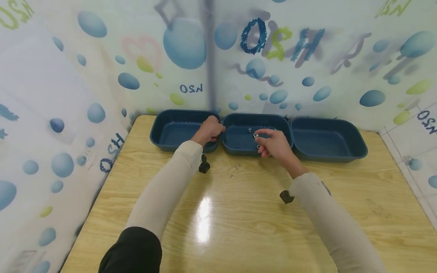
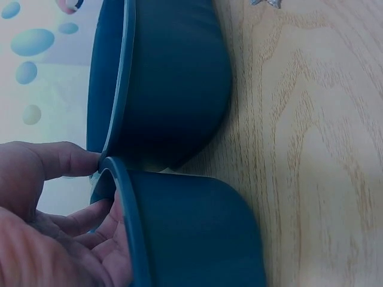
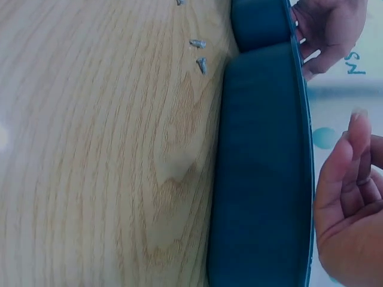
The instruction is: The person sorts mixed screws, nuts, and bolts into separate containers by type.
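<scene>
At the far left of the row stands the left blue bin, and at its right-hand end is the left hand. Its grip pinches the bin's end wall, fingers hooked inside and thumb at the seam where this rim meets the next, which probably keeps the bin steady. In front of that seam, small metal screws lie loose on the table, apart from one another and near the bins. Next comes the middle blue bin, with a small metal piece inside it. Over this bin, toward its right side, is the right hand, its grip pressed together at thumb and forefinger around a small metal nut. A fingertip hold seems to suit so tiny a part, since the palm would hide it. Another shiny bit shows by the lower fingers; whether they hold it, I cannot tell. Furthest right, close against the middle one, sits the right blue bin, untouched by either hand; the close row likely puts all three within easy reach.
</scene>
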`<state>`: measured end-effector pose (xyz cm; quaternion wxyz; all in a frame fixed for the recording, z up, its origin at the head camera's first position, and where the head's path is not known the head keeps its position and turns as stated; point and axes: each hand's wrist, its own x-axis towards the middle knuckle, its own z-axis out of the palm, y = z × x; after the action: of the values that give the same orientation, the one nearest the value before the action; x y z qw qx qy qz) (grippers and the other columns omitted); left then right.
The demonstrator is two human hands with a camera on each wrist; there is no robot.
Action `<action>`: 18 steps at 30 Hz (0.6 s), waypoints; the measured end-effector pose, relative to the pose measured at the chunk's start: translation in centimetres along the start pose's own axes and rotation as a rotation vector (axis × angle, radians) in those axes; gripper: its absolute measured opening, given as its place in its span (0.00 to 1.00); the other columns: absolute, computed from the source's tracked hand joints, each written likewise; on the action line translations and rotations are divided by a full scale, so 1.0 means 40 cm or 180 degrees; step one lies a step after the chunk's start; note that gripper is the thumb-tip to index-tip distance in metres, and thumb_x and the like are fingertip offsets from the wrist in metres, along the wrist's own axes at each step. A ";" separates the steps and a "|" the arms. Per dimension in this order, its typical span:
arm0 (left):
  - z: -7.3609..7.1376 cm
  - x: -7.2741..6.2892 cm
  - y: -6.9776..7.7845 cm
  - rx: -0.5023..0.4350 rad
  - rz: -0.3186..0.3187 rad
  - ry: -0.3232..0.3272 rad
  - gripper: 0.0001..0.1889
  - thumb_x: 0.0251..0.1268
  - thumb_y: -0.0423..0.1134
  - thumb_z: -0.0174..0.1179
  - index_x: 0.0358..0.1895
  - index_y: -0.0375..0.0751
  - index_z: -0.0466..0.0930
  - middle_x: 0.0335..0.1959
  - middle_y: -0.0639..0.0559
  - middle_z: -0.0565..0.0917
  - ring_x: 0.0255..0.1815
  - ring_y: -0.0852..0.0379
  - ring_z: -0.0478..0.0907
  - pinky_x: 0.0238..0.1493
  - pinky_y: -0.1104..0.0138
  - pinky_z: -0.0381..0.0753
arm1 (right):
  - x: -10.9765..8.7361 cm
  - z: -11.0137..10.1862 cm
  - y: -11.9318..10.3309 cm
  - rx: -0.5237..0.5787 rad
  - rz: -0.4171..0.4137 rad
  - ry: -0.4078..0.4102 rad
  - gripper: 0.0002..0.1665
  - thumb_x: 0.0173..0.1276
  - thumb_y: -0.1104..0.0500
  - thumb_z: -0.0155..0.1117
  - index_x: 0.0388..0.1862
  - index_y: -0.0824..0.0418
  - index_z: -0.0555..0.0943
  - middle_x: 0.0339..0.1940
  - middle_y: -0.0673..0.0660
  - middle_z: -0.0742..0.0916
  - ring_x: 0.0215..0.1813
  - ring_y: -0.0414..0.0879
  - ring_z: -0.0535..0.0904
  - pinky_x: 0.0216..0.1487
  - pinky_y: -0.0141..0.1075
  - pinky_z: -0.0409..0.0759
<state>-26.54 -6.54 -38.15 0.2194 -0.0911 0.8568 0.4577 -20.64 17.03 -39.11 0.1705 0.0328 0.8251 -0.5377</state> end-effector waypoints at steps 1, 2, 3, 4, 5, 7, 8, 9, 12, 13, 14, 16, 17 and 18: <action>0.000 0.000 0.000 -0.0002 0.0002 0.0000 0.23 0.70 0.37 0.55 0.18 0.49 0.55 0.16 0.55 0.59 0.23 0.54 0.68 0.36 0.61 0.82 | 0.002 -0.003 0.001 -0.0007 0.0005 0.0024 0.23 0.72 0.53 0.61 0.65 0.54 0.75 0.18 0.55 0.84 0.16 0.44 0.78 0.31 0.49 0.84; 0.000 0.000 0.000 -0.0005 0.0002 -0.0004 0.23 0.70 0.37 0.55 0.18 0.49 0.55 0.16 0.55 0.58 0.23 0.54 0.68 0.37 0.61 0.82 | 0.004 -0.006 0.003 -0.0022 0.0001 0.0057 0.24 0.72 0.53 0.61 0.65 0.55 0.75 0.17 0.55 0.84 0.16 0.44 0.78 0.31 0.49 0.84; 0.001 0.000 0.000 -0.0003 0.0002 -0.0004 0.23 0.70 0.37 0.55 0.18 0.49 0.55 0.16 0.55 0.59 0.23 0.54 0.68 0.37 0.61 0.82 | 0.006 -0.009 0.004 -0.0027 -0.0001 0.0090 0.24 0.72 0.53 0.61 0.65 0.55 0.75 0.17 0.55 0.84 0.16 0.44 0.79 0.31 0.48 0.84; 0.001 0.000 -0.001 -0.0003 0.0005 -0.0003 0.23 0.70 0.37 0.55 0.18 0.49 0.55 0.15 0.55 0.58 0.22 0.54 0.67 0.37 0.60 0.82 | 0.009 -0.012 0.005 -0.0041 -0.0011 0.0134 0.24 0.72 0.53 0.60 0.66 0.55 0.75 0.17 0.55 0.84 0.16 0.45 0.79 0.30 0.47 0.84; 0.001 0.001 -0.001 -0.0002 0.0007 -0.0002 0.23 0.70 0.37 0.55 0.18 0.49 0.55 0.15 0.55 0.58 0.22 0.54 0.67 0.37 0.60 0.82 | 0.011 -0.015 0.006 -0.0036 -0.0022 0.0170 0.24 0.73 0.53 0.60 0.66 0.55 0.75 0.17 0.55 0.84 0.17 0.46 0.79 0.30 0.47 0.84; 0.001 0.001 -0.001 0.0001 0.0014 0.0006 0.23 0.70 0.37 0.55 0.17 0.49 0.54 0.14 0.55 0.58 0.21 0.55 0.66 0.37 0.60 0.82 | 0.016 -0.022 0.007 -0.0035 -0.0052 0.0259 0.24 0.73 0.53 0.60 0.65 0.56 0.75 0.18 0.55 0.84 0.18 0.48 0.80 0.29 0.46 0.84; 0.001 0.001 -0.001 0.0005 0.0018 0.0009 0.23 0.70 0.37 0.55 0.17 0.49 0.54 0.14 0.56 0.58 0.20 0.55 0.66 0.38 0.60 0.83 | 0.018 -0.025 0.008 -0.0040 -0.0065 0.0298 0.24 0.73 0.53 0.60 0.65 0.56 0.75 0.18 0.56 0.84 0.18 0.48 0.80 0.29 0.46 0.84; 0.001 0.002 -0.001 0.0006 0.0024 0.0014 0.23 0.70 0.37 0.55 0.17 0.49 0.54 0.14 0.56 0.57 0.19 0.55 0.65 0.38 0.60 0.83 | 0.020 -0.028 0.008 -0.0033 -0.0066 0.0330 0.24 0.73 0.54 0.60 0.65 0.56 0.75 0.18 0.56 0.84 0.18 0.49 0.80 0.29 0.46 0.84; 0.001 0.002 -0.002 0.0013 0.0021 0.0027 0.24 0.70 0.37 0.55 0.17 0.49 0.53 0.13 0.56 0.56 0.17 0.56 0.62 0.38 0.59 0.83 | 0.026 -0.038 0.011 -0.0038 -0.0037 0.0364 0.24 0.73 0.54 0.59 0.66 0.56 0.74 0.19 0.57 0.84 0.19 0.50 0.81 0.28 0.45 0.84; 0.002 0.002 -0.001 0.0017 0.0015 0.0028 0.24 0.70 0.37 0.55 0.17 0.49 0.53 0.13 0.56 0.56 0.17 0.56 0.62 0.38 0.59 0.83 | 0.028 -0.040 0.013 -0.0021 -0.0013 0.0371 0.24 0.73 0.54 0.59 0.66 0.56 0.74 0.19 0.57 0.84 0.19 0.50 0.81 0.28 0.45 0.84; 0.002 0.003 -0.001 0.0022 0.0010 0.0028 0.24 0.70 0.37 0.55 0.17 0.49 0.54 0.13 0.56 0.56 0.17 0.56 0.61 0.39 0.59 0.83 | 0.030 -0.043 0.015 -0.0024 0.0011 0.0368 0.24 0.73 0.54 0.59 0.66 0.56 0.74 0.19 0.57 0.84 0.19 0.49 0.81 0.29 0.45 0.84; 0.002 0.002 0.000 0.0026 -0.0003 0.0026 0.23 0.71 0.38 0.55 0.18 0.49 0.54 0.13 0.56 0.56 0.17 0.56 0.62 0.40 0.59 0.83 | 0.032 -0.047 0.019 -0.0010 0.0039 0.0375 0.24 0.73 0.54 0.59 0.66 0.56 0.74 0.19 0.56 0.84 0.19 0.49 0.81 0.29 0.45 0.84; 0.001 0.002 0.000 0.0030 -0.0008 0.0025 0.23 0.71 0.38 0.55 0.18 0.49 0.54 0.14 0.55 0.56 0.18 0.56 0.63 0.40 0.59 0.83 | 0.033 -0.049 0.022 0.0004 0.0042 0.0386 0.24 0.73 0.54 0.59 0.67 0.56 0.74 0.19 0.56 0.84 0.19 0.48 0.80 0.30 0.45 0.84; 0.002 0.002 0.001 0.0030 -0.0018 0.0022 0.23 0.71 0.38 0.55 0.18 0.49 0.55 0.15 0.55 0.56 0.19 0.55 0.64 0.40 0.59 0.83 | 0.033 -0.050 0.024 0.0019 0.0043 0.0399 0.24 0.73 0.54 0.59 0.66 0.56 0.74 0.19 0.55 0.84 0.18 0.47 0.80 0.30 0.44 0.84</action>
<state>-26.59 -6.47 -38.19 0.2181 -0.0941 0.8594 0.4528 -22.16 19.07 -39.64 0.1220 0.0725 0.8323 -0.5359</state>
